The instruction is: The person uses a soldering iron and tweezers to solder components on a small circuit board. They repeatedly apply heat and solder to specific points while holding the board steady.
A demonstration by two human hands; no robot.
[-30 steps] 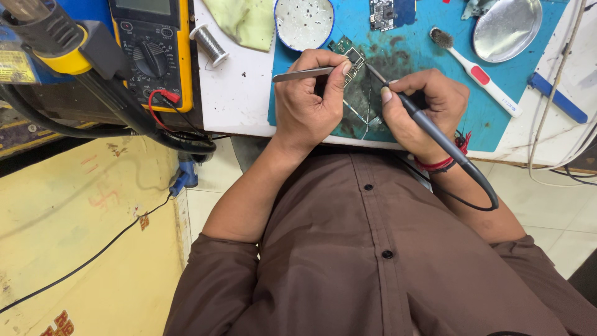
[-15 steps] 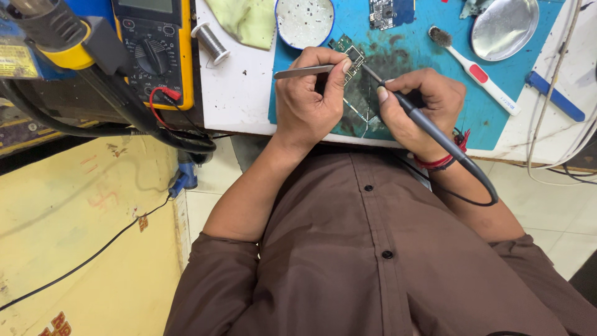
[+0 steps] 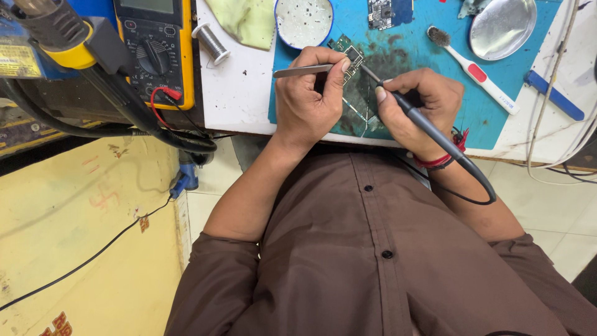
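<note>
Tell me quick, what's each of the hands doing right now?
Left hand: closed, holding metal tweezers at the circuit board.
Right hand: closed, holding a soldering iron.

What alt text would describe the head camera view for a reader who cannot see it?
A person's left hand holds metal tweezers and the right hand a soldering iron, both at a small circuit board on a blue mat. A yellow multimeter and a toothbrush lie nearby.
</note>
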